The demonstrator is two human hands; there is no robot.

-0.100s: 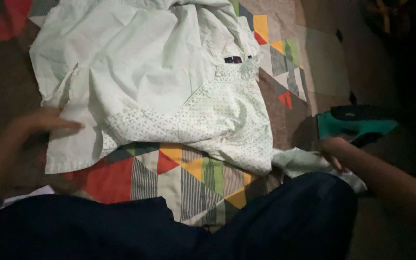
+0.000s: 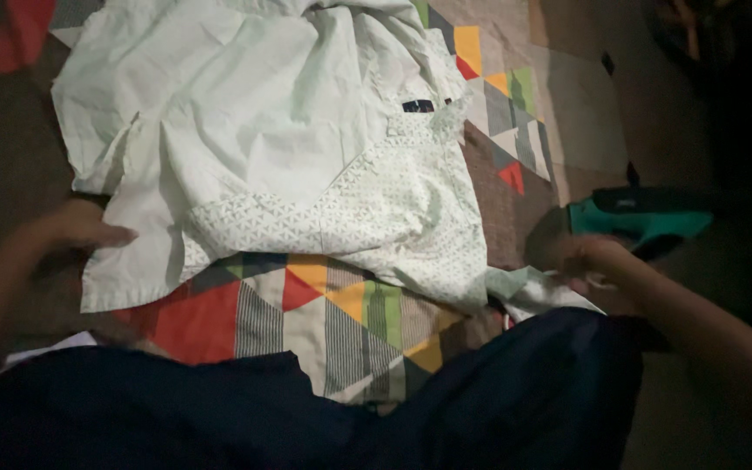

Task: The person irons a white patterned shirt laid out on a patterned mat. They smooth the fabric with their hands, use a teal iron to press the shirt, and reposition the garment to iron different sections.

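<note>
A pale white shirt (image 2: 280,148) with a band of small triangle print lies spread on a cloth of coloured triangles and stripes (image 2: 341,313). My left hand (image 2: 76,228) rests flat on the shirt's left edge, fingers pointing right. At the shirt's right corner my right hand (image 2: 589,258) appears to pinch a fold of the fabric, though the view is blurred there. A teal and black iron (image 2: 641,222) stands just beyond my right hand.
My legs in dark blue cloth (image 2: 306,409) fill the bottom of the view. A small black label (image 2: 418,106) shows on the shirt near its top. The right and far right are dark floor.
My right hand has shifted slightly left, away from the iron toward the shirt's corner. My left hand stays on the shirt's edge.
</note>
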